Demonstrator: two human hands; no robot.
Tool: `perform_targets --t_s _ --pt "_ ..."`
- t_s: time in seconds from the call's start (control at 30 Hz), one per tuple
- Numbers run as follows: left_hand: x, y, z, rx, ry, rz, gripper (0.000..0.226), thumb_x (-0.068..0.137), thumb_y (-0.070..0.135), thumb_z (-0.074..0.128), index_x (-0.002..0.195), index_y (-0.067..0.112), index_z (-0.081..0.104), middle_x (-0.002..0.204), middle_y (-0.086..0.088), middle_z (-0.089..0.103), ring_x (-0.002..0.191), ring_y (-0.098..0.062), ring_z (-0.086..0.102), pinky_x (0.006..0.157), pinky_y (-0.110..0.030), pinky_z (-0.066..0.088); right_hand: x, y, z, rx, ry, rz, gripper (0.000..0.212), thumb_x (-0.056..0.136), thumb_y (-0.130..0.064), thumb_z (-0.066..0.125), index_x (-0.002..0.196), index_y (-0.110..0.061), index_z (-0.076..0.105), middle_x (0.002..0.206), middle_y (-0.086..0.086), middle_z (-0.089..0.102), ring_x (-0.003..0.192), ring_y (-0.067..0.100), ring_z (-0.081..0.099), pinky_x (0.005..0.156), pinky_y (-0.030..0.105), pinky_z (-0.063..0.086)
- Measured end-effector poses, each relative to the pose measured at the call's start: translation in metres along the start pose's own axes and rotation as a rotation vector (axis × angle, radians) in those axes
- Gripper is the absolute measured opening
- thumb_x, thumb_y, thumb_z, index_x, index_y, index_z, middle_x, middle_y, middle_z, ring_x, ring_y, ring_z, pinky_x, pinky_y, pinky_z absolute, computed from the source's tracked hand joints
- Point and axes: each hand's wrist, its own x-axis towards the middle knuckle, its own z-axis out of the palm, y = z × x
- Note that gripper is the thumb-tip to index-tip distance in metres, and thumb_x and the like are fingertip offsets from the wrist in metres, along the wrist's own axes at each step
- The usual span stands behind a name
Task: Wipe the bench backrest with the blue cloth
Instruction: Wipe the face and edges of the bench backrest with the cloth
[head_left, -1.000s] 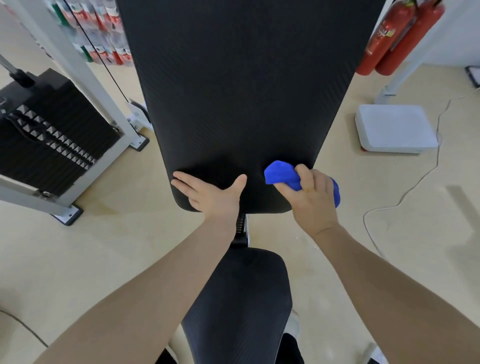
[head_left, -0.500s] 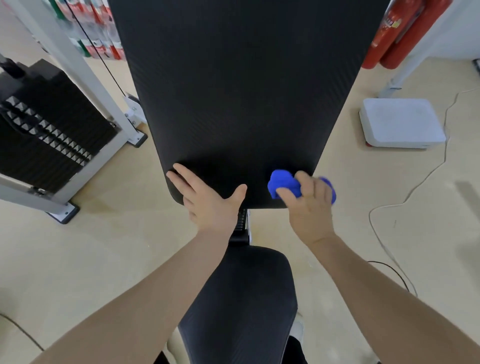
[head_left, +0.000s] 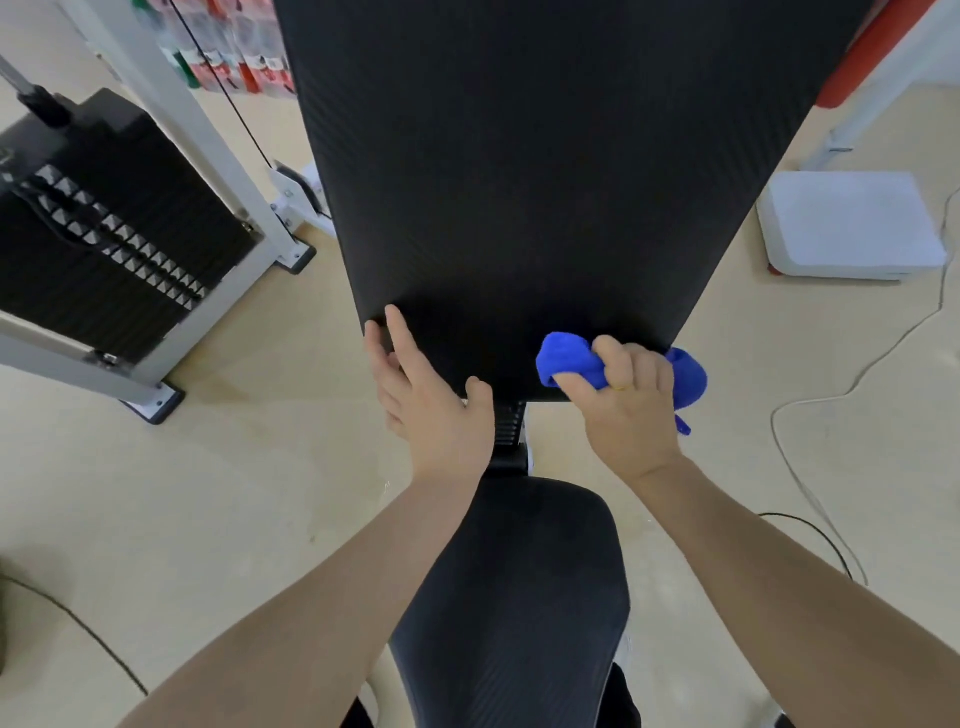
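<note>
The black padded bench backrest (head_left: 524, 171) fills the upper middle of the view, narrowing toward its rounded near end. My right hand (head_left: 626, 410) is closed around the bunched blue cloth (head_left: 569, 358) and presses it against the backrest's near right corner; part of the cloth (head_left: 688, 376) sticks out past the right edge. My left hand (head_left: 431, 400) lies flat, fingers apart, on the backrest's near left corner, holding nothing. The black seat pad (head_left: 519, 582) is below, between my forearms.
A weight stack (head_left: 104, 244) in a white frame (head_left: 208, 135) stands at the left. A white flat box (head_left: 852, 228) sits on the floor at the right, with a white cable (head_left: 810, 415) beside it. Red fire extinguishers (head_left: 857, 57) are at top right.
My right hand with the cloth has stayed at the backrest's near right corner, shifting slightly. My left hand has slid a little left toward the near left corner. The view has moved closer.
</note>
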Motion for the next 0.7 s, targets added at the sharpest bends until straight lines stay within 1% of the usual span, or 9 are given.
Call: perform_targets --t_s 0.1,0.13,0.2,0.3,0.4,0.5,0.57,0.63,0.7 --pt "0.005 -0.011 -0.004 -0.051 0.054 0.04 0.082 0.077 0.002 0.055 0.146 0.022 0.015 0.152 -0.003 0.011 0.138 -0.02 0.021 0.105 -0.053 0.033 -0.011 -0.01 0.001 0.002 -0.114 -0.049 0.036 0.072 -0.002 0.048 0.103 -0.022 0.047 0.108 0.011 0.039 0.082 0.029 0.044 0.072 0.04 0.039" --pt "0.007 -0.012 -0.006 -0.071 0.069 0.038 0.078 0.076 0.001 0.054 0.144 0.021 0.02 0.149 -0.003 0.014 0.136 -0.021 0.024 0.104 -0.052 0.033 -0.006 -0.009 -0.003 0.025 -0.115 -0.067 0.041 0.069 -0.001 0.052 0.104 -0.022 0.046 0.109 0.011 0.038 0.083 0.03 0.043 0.075 0.041 0.038" --pt "0.009 -0.011 -0.009 -0.103 0.082 0.012 0.07 0.077 0.0 0.052 0.139 0.018 0.026 0.144 -0.002 0.019 0.132 -0.02 0.029 0.109 -0.048 0.028 0.011 -0.007 -0.012 0.068 -0.05 -0.067 0.047 0.068 0.005 0.053 0.106 -0.022 0.045 0.111 0.012 0.037 0.087 0.031 0.04 0.078 0.042 0.034" --pt "0.014 -0.003 -0.012 -0.168 0.103 -0.035 0.058 0.081 0.001 0.048 0.134 0.017 0.031 0.138 0.0 0.022 0.125 -0.013 0.032 0.112 -0.044 0.024 0.06 -0.001 -0.028 0.088 0.103 -0.003 0.041 0.077 0.001 0.047 0.109 -0.023 0.045 0.113 0.01 0.034 0.091 0.03 0.038 0.079 0.042 0.034" --pt "0.022 -0.004 -0.013 -0.299 0.128 -0.086 0.056 0.086 0.001 0.044 0.137 0.016 0.026 0.134 -0.002 0.028 0.117 -0.009 0.036 0.11 -0.039 0.029 0.073 -0.006 -0.025 0.065 0.146 0.018 0.038 0.078 0.0 0.048 0.108 -0.024 0.045 0.112 0.01 0.034 0.089 0.029 0.039 0.075 0.041 0.034" --pt "0.031 -0.008 -0.015 -0.355 0.153 -0.132 0.055 0.092 0.006 0.038 0.143 0.015 0.019 0.125 -0.003 0.034 0.105 -0.006 0.04 0.105 -0.036 0.035 0.04 -0.028 -0.007 0.082 0.004 -0.08 0.038 0.07 0.0 0.054 0.099 -0.024 0.05 0.109 0.011 0.036 0.081 0.028 0.038 0.07 0.038 0.033" --pt "0.034 -0.009 -0.016 -0.352 0.145 -0.132 0.049 0.094 0.01 0.034 0.142 0.016 0.025 0.126 -0.003 0.034 0.109 -0.011 0.041 0.104 -0.037 0.036 0.022 -0.041 -0.004 0.091 -0.144 -0.139 0.04 0.065 -0.002 0.054 0.099 -0.023 0.057 0.112 0.011 0.037 0.084 0.029 0.039 0.074 0.04 0.036" --pt "0.037 -0.011 -0.021 -0.345 0.126 -0.125 0.042 0.095 0.014 0.031 0.136 0.019 0.035 0.128 -0.002 0.037 0.112 -0.016 0.044 0.102 -0.037 0.038 0.026 -0.045 -0.006 0.11 -0.16 -0.124 0.043 0.065 0.0 0.049 0.101 -0.022 0.06 0.113 0.011 0.038 0.086 0.029 0.039 0.077 0.04 0.034" --pt "0.041 -0.015 -0.028 -0.343 0.114 -0.136 0.035 0.096 0.017 0.031 0.129 0.023 0.043 0.127 -0.001 0.044 0.109 -0.012 0.048 0.098 -0.032 0.041 0.041 -0.045 -0.011 0.14 -0.085 -0.122 0.041 0.072 0.003 0.043 0.102 -0.022 0.054 0.113 0.011 0.037 0.086 0.029 0.038 0.077 0.04 0.032"
